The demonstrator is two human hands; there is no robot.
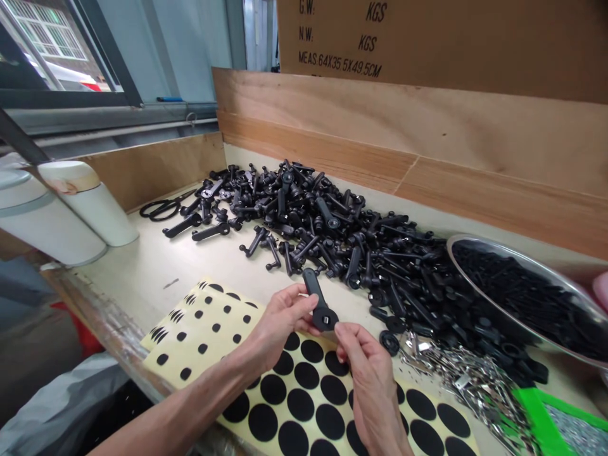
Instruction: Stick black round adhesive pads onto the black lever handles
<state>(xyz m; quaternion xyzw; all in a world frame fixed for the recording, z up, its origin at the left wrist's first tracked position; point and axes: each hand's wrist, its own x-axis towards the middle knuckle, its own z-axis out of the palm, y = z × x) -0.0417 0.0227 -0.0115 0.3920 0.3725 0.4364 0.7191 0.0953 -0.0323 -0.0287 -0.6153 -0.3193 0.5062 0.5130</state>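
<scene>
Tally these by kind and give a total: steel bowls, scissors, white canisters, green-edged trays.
Steel bowl: 1
Scissors: 1
White canisters: 2
Green-edged tray: 1
Total: 5

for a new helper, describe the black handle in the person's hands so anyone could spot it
On the pale workbench, black lever handles lie heaped beside a steel bowl. Over the sheets of black adhesive dots at the heap's near edge, one handle alone is lifted clear, held between the left hand and right hand.
</scene>
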